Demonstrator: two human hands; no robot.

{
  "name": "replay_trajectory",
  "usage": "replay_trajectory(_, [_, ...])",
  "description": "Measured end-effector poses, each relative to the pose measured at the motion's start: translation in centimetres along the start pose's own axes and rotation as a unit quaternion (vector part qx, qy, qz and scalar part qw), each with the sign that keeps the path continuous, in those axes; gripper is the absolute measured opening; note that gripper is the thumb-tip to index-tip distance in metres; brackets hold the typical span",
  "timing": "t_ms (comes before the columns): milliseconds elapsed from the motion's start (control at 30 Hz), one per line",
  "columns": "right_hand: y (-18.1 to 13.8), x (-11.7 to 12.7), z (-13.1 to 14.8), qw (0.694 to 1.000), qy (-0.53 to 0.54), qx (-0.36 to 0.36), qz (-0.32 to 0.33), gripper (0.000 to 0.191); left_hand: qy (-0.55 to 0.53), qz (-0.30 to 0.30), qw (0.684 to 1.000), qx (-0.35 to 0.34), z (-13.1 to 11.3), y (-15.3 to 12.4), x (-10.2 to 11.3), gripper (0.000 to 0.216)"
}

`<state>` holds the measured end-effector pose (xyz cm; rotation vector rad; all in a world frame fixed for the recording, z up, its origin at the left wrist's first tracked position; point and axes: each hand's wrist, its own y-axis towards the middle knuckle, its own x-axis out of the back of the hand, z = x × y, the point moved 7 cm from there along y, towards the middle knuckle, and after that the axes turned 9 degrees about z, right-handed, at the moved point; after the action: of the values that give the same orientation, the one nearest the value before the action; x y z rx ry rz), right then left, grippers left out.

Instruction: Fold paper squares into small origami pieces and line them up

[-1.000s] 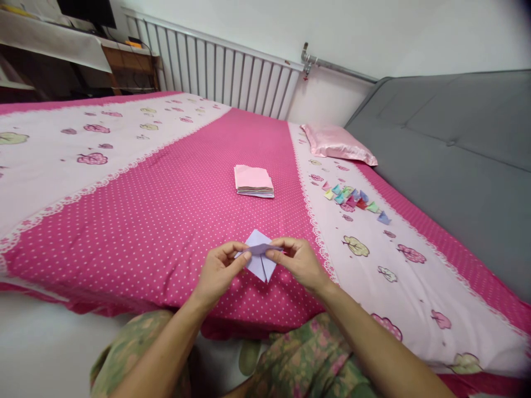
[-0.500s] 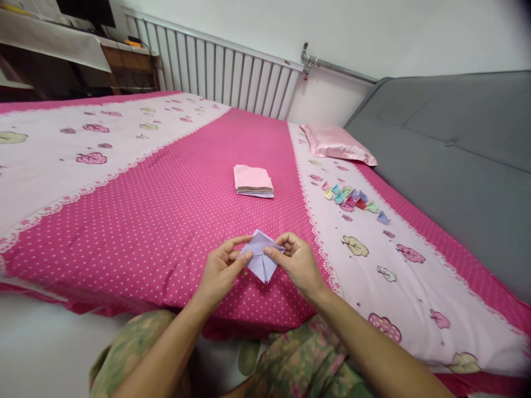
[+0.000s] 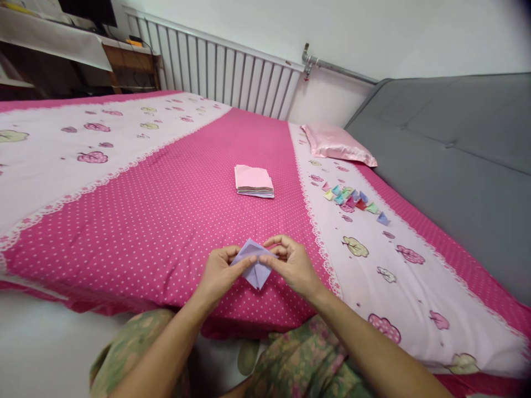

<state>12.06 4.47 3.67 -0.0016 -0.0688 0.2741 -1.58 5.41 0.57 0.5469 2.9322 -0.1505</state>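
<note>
Between my two hands is a folded sheet of lilac origami paper [image 3: 256,274], diamond-shaped, with a crease down its lower half. My left hand [image 3: 222,272] pinches its left corner, thumb on top near the middle. On the opposite side, my right hand [image 3: 293,266] grips the right corner, its thumb also pressing close to the centre. The fingers under the paper are partly hidden. Farther off on the bed lies a stack of square coloured paper [image 3: 253,178], pink on top. Several small folded paper pieces [image 3: 350,200] in mixed colours are grouped to the right.
A pink polka-dot bedspread [image 3: 166,221] with pale printed bands covers the bed. A pink pillow [image 3: 338,145] lies against the grey headboard [image 3: 456,138]. Behind the bed are a white radiator [image 3: 215,66] and a pipe [image 3: 340,67]. A desk with a monitor [image 3: 89,12] stands far left.
Both hands and the lilac paper have shifted slightly left and down. The paper has turned a little, and my thumbs are closer together at its middle.
</note>
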Motion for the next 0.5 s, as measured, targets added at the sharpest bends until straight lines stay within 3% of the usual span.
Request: replay_trajectory(500, [0.1,-0.4,-0.4,0.998,-0.046,-0.005,0.03,0.021,0.069,0.092,0.993,0.017,0.7,-0.2,-2.0,0.022])
